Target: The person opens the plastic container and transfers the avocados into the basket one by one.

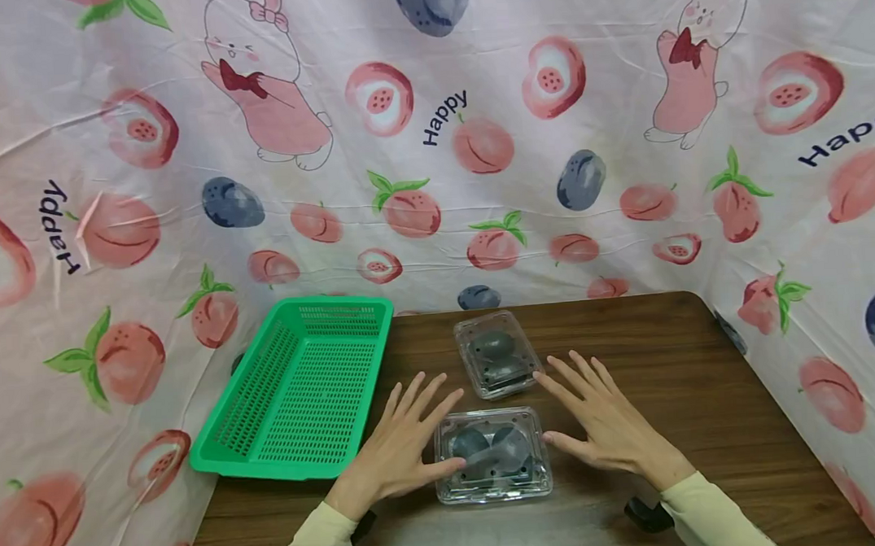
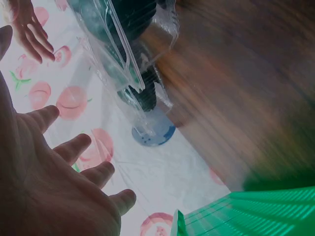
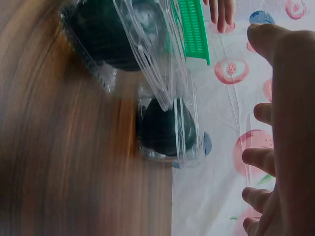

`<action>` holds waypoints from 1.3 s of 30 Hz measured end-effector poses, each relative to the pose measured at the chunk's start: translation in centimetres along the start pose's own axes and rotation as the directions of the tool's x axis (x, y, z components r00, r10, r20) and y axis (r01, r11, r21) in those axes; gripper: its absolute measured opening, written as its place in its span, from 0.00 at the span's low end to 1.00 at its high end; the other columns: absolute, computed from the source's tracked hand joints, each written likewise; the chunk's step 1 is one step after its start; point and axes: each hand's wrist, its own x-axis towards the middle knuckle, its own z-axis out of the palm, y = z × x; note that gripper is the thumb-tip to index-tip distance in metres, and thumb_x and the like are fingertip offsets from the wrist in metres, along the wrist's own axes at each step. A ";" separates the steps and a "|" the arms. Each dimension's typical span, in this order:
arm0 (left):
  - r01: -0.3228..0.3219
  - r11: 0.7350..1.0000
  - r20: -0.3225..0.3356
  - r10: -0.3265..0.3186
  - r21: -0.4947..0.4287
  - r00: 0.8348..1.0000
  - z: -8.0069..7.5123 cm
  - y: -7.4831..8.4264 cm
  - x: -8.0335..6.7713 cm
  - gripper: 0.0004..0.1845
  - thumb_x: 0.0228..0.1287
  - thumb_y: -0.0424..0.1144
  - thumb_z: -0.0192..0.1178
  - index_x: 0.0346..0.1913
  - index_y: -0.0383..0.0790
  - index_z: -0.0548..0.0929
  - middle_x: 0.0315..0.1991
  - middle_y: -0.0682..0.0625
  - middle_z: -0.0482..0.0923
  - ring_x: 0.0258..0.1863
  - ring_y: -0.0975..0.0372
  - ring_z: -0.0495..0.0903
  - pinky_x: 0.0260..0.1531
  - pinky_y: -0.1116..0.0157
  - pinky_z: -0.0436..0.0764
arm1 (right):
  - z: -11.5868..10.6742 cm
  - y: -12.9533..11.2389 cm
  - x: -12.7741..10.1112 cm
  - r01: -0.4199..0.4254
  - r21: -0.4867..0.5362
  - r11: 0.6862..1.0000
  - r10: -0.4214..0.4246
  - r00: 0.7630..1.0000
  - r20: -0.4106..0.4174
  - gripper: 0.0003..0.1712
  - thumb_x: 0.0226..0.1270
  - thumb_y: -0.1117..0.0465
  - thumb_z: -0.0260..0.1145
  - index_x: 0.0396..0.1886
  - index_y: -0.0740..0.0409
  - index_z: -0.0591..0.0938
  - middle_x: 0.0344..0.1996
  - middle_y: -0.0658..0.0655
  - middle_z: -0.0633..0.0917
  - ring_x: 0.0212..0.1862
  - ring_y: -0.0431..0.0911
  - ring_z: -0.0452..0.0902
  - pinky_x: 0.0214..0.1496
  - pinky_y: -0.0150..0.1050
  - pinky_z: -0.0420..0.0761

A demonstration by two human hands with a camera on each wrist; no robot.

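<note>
A closed clear plastic clamshell box (image 1: 494, 486) lies near the table's front, with two dark, rounded fruits (image 1: 509, 449) inside that look like avocados. Behind it a second clear box (image 1: 477, 330) sits at a slant and holds similar dark fruits (image 1: 495, 345). My left hand (image 1: 397, 454) is spread at the near box's left side, its thumb overlapping the box's edge in the head view. On the right side my right hand (image 1: 609, 428) is spread too, fingers straight, thumb pointing at the box. Both wrist views show bare palms holding nothing, apart from the boxes.
A green slotted plastic basket (image 1: 311, 397) stands at the table's left, with nothing visible in it. The brown wooden table (image 1: 676, 360) ends at a fruit-and-rabbit printed cloth (image 1: 507, 197) that hangs behind and on both sides.
</note>
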 end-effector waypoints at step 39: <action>-0.005 0.999 0.044 0.007 -0.045 0.999 4.5 3.8 -1.8 0.53 0.75 0.75 0.63 0.93 0.57 0.58 0.95 0.46 0.50 0.94 0.39 0.49 0.87 0.27 0.58 | 4.2 -5.5 -1.7 0.074 0.000 0.997 -0.074 0.997 0.031 0.55 0.77 0.23 0.65 0.89 0.52 0.70 0.89 0.63 0.68 0.87 0.71 0.65 0.82 0.75 0.68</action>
